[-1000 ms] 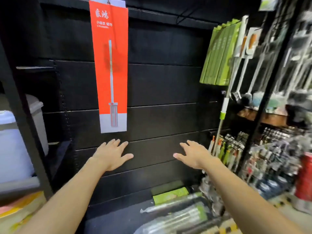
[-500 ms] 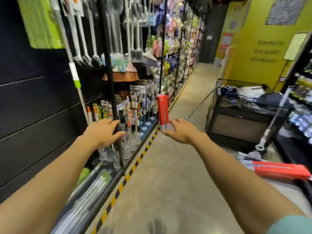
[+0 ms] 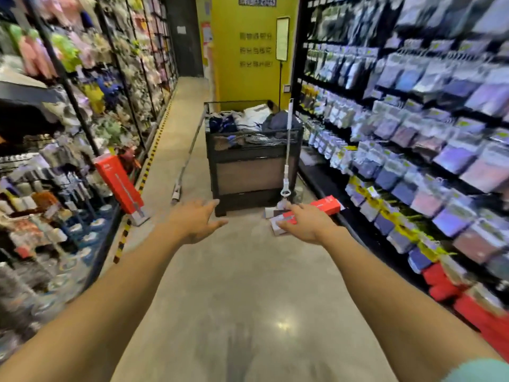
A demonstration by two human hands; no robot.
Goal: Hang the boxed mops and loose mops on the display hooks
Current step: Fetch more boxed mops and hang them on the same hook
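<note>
A red boxed mop (image 3: 321,206) is seen lying on the aisle floor (image 3: 248,285) at the foot of the right-hand shelves (image 3: 413,133), partly hidden behind the right hand (image 3: 308,224), which is stretched toward it with fingers spread and nothing gripped. Whether contact is made cannot be told. A second red boxed mop (image 3: 119,186) is leaned against the left-hand display (image 3: 55,161), beside and beyond the left hand (image 3: 194,220), also held open. Two loose mops (image 3: 286,150) are propped against a black cart (image 3: 252,172).
</note>
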